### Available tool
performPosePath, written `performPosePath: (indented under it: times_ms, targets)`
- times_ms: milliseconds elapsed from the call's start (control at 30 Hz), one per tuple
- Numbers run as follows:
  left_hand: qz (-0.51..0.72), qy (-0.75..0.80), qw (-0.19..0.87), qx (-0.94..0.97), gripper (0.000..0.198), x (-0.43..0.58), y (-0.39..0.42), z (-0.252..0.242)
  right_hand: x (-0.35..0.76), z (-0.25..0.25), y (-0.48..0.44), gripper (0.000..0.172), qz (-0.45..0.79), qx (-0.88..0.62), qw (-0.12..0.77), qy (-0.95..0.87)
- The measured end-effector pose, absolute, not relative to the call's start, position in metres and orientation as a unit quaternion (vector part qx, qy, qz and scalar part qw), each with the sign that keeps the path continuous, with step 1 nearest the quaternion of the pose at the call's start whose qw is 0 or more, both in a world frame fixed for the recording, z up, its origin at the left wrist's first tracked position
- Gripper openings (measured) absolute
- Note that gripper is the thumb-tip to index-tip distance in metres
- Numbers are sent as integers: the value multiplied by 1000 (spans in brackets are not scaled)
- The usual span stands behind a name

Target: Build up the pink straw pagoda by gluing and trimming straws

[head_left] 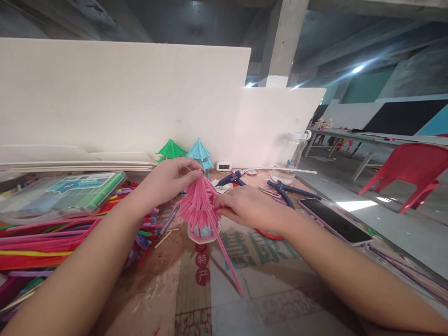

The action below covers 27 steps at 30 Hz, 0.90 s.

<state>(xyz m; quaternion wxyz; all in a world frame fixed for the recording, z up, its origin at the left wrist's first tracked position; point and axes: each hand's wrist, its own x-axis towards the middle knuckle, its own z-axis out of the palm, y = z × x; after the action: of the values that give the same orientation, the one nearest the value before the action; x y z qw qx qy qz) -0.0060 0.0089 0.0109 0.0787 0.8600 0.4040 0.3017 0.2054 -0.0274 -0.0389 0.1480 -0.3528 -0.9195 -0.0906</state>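
Note:
A small pagoda model (196, 205) with a pink pipe-cleaner roof in tiers stands upright on the printed board in front of me. My left hand (175, 179) is closed, thumb and fingers pinching the roof's peak. On the right side of the roof, the fingers of my right hand (241, 205) are pressed together around a pink pipe cleaner (229, 261). Its long loose end slants down toward the front, past the pale blue base. Parts of the roof are hidden behind my fingers.
Pipe cleaners (42, 242) and a plastic case (59, 191) are at left. Green (171, 149) and blue (199, 150) models stand behind. A glue gun (231, 178), pliers (283, 186), a clear jug (289, 156) and a phone (334, 220) lie or stand rightward; a white panel (122, 98) rises behind.

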Motion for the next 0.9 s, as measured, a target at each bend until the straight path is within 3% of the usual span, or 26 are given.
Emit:
performPosePath:
  times_ms: [200,333,433,533,733,900]
  targets:
    - [302,406,80,859,27,-6,9,11,204,-36,-29,7,-65,-355,207,-910]
    - [305,403,80,859,28,-6,8,11,208,-29,-33,4,87,-307,310,-896]
    - [304,399,73,862,28,-6,9,10,212,-23,-38,6,240,-283,331,-868]
    - [303,401,76,861,28,-6,10,10,216,-18,-40,8,262,-299,306,-865]
    - [303,407,87,857,28,-7,10,10,232,-9,-33,15,79,-390,229,-888]
    - [299,415,84,855,29,-6,10,11,241,-8,-24,28,88,-422,118,-895]
